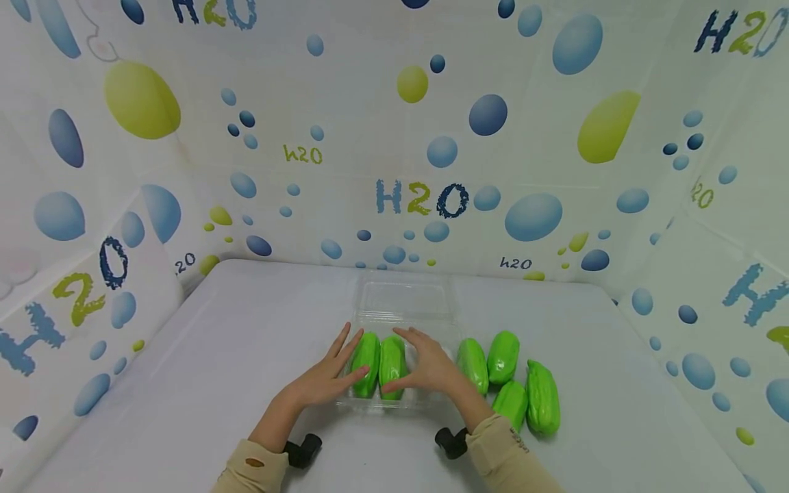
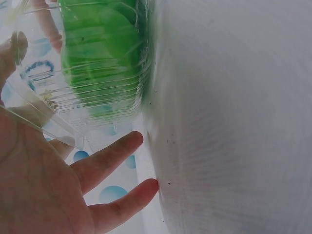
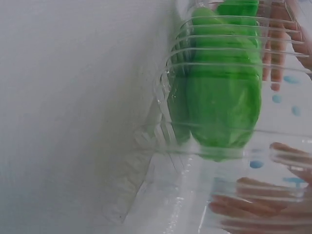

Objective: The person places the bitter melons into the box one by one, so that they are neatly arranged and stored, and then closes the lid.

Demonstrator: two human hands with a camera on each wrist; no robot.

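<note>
A clear plastic clamshell container [image 1: 425, 402] lies on the table with its lid [image 1: 405, 299] folded back, away from me. Inside, on the left, two glossy bright green elongated pieces [image 1: 392, 352] lie side by side. My left hand [image 1: 322, 381] is at the container's left side, fingers spread and thumb over the left green piece [image 1: 366, 352]. In the left wrist view its lower fingers [image 2: 114, 153] extend outside the ribbed wall. My right hand [image 1: 430, 366] hovers over the container's right part, its thumb overlapping the right piece. Through the plastic, the right wrist view shows fingers [image 3: 248, 204].
Several more green pieces [image 1: 542, 398] lie on the white table [image 1: 592, 356] to the right of the container, close by my right forearm. A patterned sheet [image 1: 345, 205] with bubbles and lettering stands behind the table and along both sides.
</note>
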